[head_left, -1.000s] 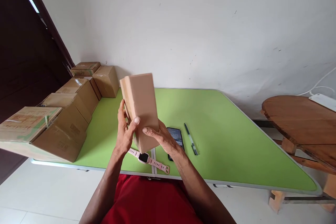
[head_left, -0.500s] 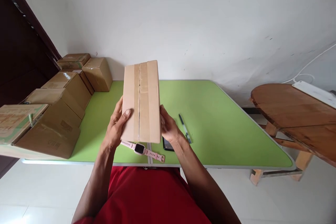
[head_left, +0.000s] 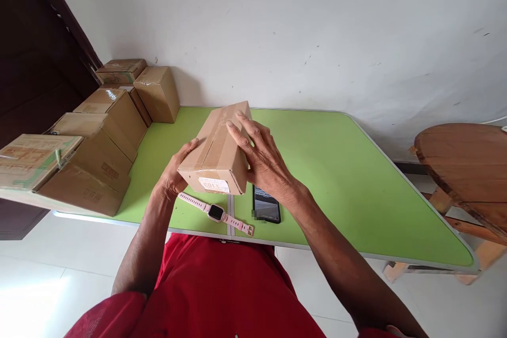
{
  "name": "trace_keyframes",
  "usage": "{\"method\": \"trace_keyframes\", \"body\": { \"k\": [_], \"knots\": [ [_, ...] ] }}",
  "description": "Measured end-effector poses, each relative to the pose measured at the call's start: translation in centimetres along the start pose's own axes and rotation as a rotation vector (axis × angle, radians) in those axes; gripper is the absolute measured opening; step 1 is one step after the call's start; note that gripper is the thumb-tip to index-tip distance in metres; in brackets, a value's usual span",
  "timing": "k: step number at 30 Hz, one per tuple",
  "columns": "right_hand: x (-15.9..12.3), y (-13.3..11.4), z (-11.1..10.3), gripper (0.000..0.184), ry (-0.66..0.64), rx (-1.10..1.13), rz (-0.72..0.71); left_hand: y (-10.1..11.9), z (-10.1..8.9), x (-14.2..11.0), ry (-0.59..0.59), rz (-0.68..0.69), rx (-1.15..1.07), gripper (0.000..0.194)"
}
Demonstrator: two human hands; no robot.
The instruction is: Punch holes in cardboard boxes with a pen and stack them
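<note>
Head view. The tan oblong cardboard box [head_left: 222, 134] has tipped: its taped face lies flatter and the near end, with a white paper label [head_left: 214, 185], now faces me, so that marking is exposed, print seemingly inverted. Box held above the green rectangular table [head_left: 328, 169], near the pink-strapped smartwatch [head_left: 216, 213]. My left hand [head_left: 173, 173] grips its left side. My right hand [head_left: 270, 161] has shifted over the top, fingers extended; can't tell whether it grips.
</note>
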State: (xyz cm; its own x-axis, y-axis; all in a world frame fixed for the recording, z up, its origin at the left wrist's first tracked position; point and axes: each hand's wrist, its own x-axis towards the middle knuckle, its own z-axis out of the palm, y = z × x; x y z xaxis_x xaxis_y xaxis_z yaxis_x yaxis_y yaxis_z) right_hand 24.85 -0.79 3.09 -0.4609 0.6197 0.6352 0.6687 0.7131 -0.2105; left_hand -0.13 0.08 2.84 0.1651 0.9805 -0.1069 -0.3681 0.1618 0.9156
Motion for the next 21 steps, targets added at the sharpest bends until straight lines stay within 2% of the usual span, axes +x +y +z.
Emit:
{"method": "trace_keyframes", "body": {
  "k": [3,6,8,10,13,15,18,21],
  "knots": [
    [0.9,0.1,0.0,0.080,0.075,0.096,-0.026,1.0,0.1,-0.4,-0.027,-0.012,0.031,0.067],
    [1.3,0.6,0.1,0.070,0.197,0.348,0.214,1.8,-0.3,-0.9,0.011,0.060,0.140,0.093],
    [1.3,0.7,-0.1,0.066,0.233,0.578,0.415,1.9,-0.7,-1.1,0.058,0.060,0.207,0.107],
    [1.4,0.6,-0.3,0.064,0.253,0.785,0.531,1.7,-1.0,-1.2,0.127,0.078,0.242,0.114],
    [1.4,0.3,-0.5,0.071,0.346,1.003,0.572,1.1,-1.1,-1.2,0.202,0.137,0.269,0.114],
    [1.4,0.2,-0.4,0.077,0.430,1.122,0.614,0.6,-0.8,-1.3,0.207,0.168,0.270,0.109],
    [1.2,0.4,-0.2,0.073,0.519,1.278,0.715,0.2,-0.1,-1.6,0.130,0.230,0.231,0.101],
    [0.4,1.0,0.0,0.056,0.579,1.412,0.790,0.0,0.6,-2.1,0.000,0.306,0.211,0.094]
  ]
}}
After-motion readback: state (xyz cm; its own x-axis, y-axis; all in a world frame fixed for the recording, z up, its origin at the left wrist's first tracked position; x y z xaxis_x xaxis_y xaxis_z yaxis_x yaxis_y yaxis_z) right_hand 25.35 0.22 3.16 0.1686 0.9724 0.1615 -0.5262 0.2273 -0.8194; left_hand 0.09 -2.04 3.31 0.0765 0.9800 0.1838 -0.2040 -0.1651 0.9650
